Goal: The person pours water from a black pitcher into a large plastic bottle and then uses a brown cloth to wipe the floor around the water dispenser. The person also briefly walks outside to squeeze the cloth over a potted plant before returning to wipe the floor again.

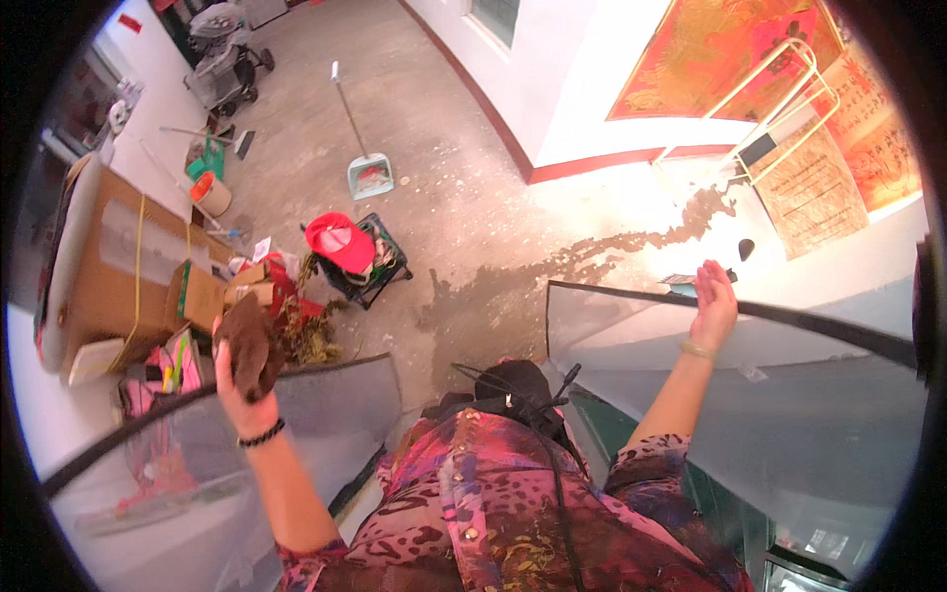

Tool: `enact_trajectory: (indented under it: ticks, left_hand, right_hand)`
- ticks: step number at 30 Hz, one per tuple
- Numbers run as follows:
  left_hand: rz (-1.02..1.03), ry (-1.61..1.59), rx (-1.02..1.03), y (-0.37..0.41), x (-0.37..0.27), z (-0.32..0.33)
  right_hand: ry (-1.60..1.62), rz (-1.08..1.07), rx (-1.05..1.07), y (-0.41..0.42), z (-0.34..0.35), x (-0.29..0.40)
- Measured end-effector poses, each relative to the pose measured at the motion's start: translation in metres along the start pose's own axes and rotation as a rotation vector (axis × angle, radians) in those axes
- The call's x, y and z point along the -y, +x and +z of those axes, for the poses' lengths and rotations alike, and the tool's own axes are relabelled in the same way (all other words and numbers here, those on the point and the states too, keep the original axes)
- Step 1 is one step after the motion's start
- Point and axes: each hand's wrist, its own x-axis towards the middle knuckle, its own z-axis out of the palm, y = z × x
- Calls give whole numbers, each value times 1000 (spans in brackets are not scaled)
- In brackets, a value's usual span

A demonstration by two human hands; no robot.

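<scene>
My left hand [248, 411] is closed around a crumpled brown cloth [250, 348], held up at the black edge of a translucent plastic curtain panel [325, 403]. My right hand [714, 311] is raised on the other side, its fingers extended and nothing visible in it. It overlaps the black top edge of a second translucent curtain panel [799, 399]; whether it presses on that panel I cannot tell. Between the two panels is a gap, with the concrete floor [473, 222] showing beyond.
A red cap [340, 240] lies on a black crate [366, 288]. Past it stands a long-handled dustpan [371, 177]. Cardboard boxes [118, 251] line the left wall, near a stroller [222, 63]. A wet streak [503, 285] crosses the floor towards a metal frame [769, 111].
</scene>
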Motion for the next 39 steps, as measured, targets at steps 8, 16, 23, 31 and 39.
enact_trajectory:
  ticks: [8, 16, 23, 31, 39]
  left_hand:
    - [59, -35, -198, 28, 70, 19]
    - [-212, -101, -119, 127, 284, 113]
    - [-556, -12, 518, 234, 451, 350]
    - [-1209, -99, 1454, 287, 682, 672]
    - [-1661, 165, 1688, 198, 879, 891]
  right_hand:
    - [269, -292, -322, 111, 47, -9]
    - [154, -327, -41, 312, 41, -42]
    - [-494, -92, 582, 419, 107, -142]
    - [-602, -304, 684, 570, 125, -148]
    - [-435, 15, 80, 701, -16, -159]
